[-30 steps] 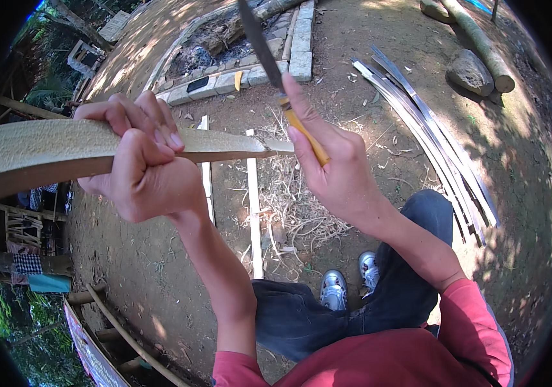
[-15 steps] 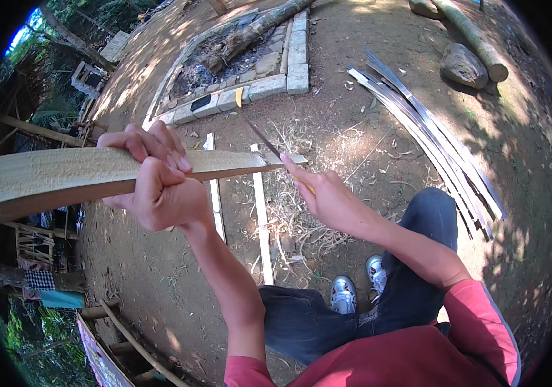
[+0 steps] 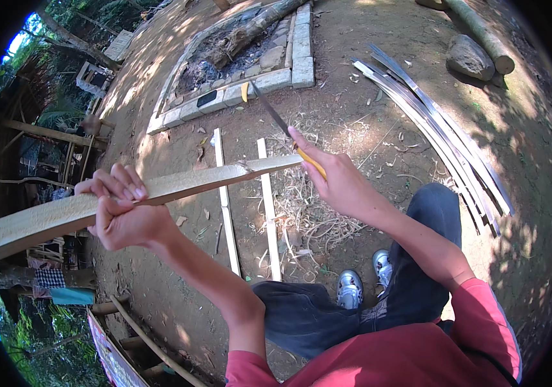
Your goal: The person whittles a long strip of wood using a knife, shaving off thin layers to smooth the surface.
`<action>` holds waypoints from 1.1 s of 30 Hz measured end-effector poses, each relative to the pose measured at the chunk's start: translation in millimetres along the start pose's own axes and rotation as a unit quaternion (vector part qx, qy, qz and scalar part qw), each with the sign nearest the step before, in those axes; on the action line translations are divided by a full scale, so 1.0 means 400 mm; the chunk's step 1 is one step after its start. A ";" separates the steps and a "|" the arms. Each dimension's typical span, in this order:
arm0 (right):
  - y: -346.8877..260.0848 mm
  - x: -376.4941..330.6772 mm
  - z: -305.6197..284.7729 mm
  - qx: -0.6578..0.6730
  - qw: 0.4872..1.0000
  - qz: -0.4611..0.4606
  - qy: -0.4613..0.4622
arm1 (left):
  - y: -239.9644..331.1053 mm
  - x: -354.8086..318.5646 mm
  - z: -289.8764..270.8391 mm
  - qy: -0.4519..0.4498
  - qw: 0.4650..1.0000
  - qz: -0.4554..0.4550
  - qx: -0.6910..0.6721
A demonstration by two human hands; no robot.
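My left hand [image 3: 121, 206] is closed round a long, pale split-bamboo strip [image 3: 192, 182], whose broad end extends past the hand to the left. A small raised curl [image 3: 245, 168] shows on the strip's upper face. In my right hand [image 3: 340, 180] is a knife [image 3: 274, 116] with a yellow handle, its dark blade pointing up and away to the left. The blade stands beyond the strip's narrow right end, which reaches close to my right fingers; whether they touch, I cannot tell.
Two pale strips [image 3: 269, 213] lie on the ground beneath, beside a heap of shavings [image 3: 318, 219]. To the right rests a bundle of long strips [image 3: 443, 138], with a rock [image 3: 469, 58] and log beyond. A stone-edged fire pit [image 3: 260, 82] holds a charred log; a dark phone-like object [image 3: 207, 98] sits on its edge.
My left hand has shifted left and slightly down, drawing the bamboo strip with it. The knife blade has moved from the strip's surface to beyond its narrow end, and my right hand slightly right.
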State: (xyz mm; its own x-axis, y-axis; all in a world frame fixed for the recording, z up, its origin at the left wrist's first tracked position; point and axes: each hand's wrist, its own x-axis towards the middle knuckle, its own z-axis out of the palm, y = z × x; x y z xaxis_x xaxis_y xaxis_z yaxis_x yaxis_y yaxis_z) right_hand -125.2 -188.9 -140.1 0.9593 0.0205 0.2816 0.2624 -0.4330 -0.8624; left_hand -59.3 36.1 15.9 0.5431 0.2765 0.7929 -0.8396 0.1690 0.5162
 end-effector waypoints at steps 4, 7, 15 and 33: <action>0.009 -0.018 -0.011 0.028 0.999 0.038 -0.012 | 0.041 0.040 -0.092 0.035 0.998 -0.043 0.003; 0.018 -0.031 0.003 -0.018 0.998 0.033 -0.040 | 0.044 0.041 -0.082 0.111 0.987 -0.030 0.113; 0.068 -0.068 0.075 0.109 0.990 0.026 -0.082 | 0.059 0.012 0.040 0.047 0.994 -0.026 0.096; 0.030 -0.118 0.038 0.055 0.992 0.074 -0.081 | -0.024 0.127 -0.191 -0.232 0.916 -0.141 -0.296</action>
State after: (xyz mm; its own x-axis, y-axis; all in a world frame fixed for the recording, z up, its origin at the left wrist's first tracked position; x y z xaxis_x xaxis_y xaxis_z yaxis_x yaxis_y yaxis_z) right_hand -165.8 -181.6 -170.3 0.9901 0.1120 0.0850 0.1186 -0.3407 -0.9327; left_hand -24.3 120.9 26.4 0.5692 -0.2654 0.7782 -0.4483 0.6933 0.5643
